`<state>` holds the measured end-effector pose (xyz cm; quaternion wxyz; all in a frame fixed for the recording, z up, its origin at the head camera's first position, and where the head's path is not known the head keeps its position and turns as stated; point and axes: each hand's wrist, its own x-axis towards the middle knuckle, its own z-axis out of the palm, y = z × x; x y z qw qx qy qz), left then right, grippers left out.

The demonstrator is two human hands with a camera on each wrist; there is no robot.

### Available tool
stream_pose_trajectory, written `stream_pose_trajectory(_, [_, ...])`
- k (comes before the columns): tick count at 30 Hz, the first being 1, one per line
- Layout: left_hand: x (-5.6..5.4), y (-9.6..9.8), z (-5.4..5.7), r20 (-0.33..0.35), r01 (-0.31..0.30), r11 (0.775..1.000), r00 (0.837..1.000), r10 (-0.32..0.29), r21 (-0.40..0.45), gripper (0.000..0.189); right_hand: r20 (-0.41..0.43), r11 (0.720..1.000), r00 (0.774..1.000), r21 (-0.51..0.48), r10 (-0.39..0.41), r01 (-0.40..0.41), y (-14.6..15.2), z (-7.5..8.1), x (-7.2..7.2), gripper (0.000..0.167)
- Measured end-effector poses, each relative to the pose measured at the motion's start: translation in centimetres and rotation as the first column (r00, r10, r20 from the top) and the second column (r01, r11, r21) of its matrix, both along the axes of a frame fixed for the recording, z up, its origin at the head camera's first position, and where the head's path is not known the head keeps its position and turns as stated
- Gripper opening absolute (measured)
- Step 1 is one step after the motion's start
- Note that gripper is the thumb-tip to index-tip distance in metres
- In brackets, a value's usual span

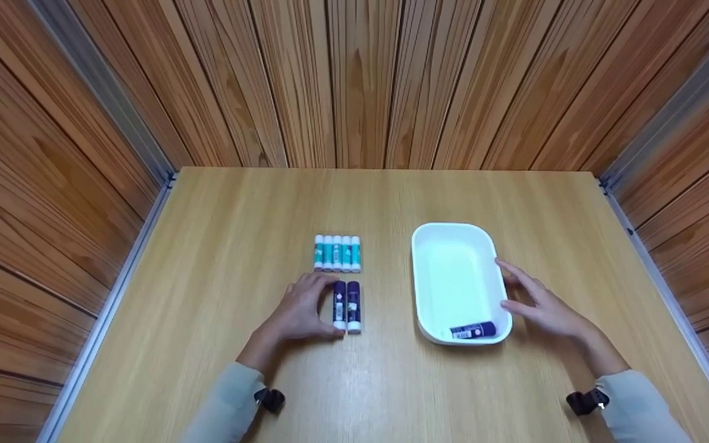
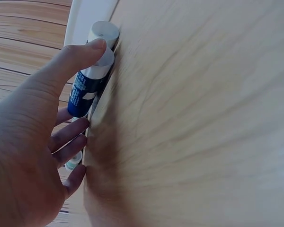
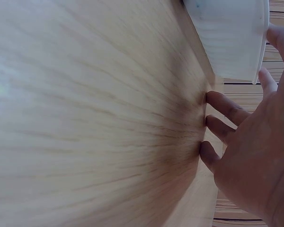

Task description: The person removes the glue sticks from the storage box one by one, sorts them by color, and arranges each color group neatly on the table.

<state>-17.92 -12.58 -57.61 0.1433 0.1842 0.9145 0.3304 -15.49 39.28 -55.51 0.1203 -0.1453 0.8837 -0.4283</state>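
Note:
Two dark purple glue sticks with white ends lie side by side on the table. My left hand (image 1: 299,309) pinches the left glue stick (image 1: 339,303) lengthwise, thumb at its white end and forefinger at its purple end. The right-hand glue stick (image 1: 354,306) lies close alongside it. In the left wrist view the thumb presses the white end of the blue-looking stick (image 2: 87,85). My right hand (image 1: 545,307) rests beside the white plastic tray (image 1: 415,271), thumb and forefinger at its right rim, other fingertips (image 3: 209,97) on the table. Inside the tray's near end lies another purple glue stick (image 1: 472,331).
A row of several smaller teal and white glue sticks (image 1: 336,253) lies just beyond the purple pair. Wood-plank walls (image 1: 354,86) enclose the table (image 1: 237,215) at the back and both sides, with metal rails (image 1: 108,295) along its side edges.

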Motion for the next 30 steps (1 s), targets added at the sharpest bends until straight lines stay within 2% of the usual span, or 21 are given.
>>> stream_pose_trajectory(7, [-0.07, 0.11, -0.10, -0.016, 0.012, 1.000, 1.000, -0.012, -0.009, 0.110, -0.029, 0.999, 0.999, -0.045, 0.018, -0.019, -0.05, -0.17, -0.15, 0.081])
stream_pose_trajectory(19, [0.13, 0.11, -0.36, -0.005, 0.000, 1.000, 1.000, 0.000, -0.006, 0.113, 0.011, 1.000, 1.000, -0.011, 0.001, -0.001, -0.04, -0.09, 0.00, 0.082])
stream_pose_trajectory(30, [0.01, 0.23, -0.04, 0.009, 0.000, 1.000, 1.000, 0.000, -0.018, 0.117, -0.012, 1.000, 1.000, -0.012, 0.008, -0.008, 0.04, -0.04, -0.03, 0.082])
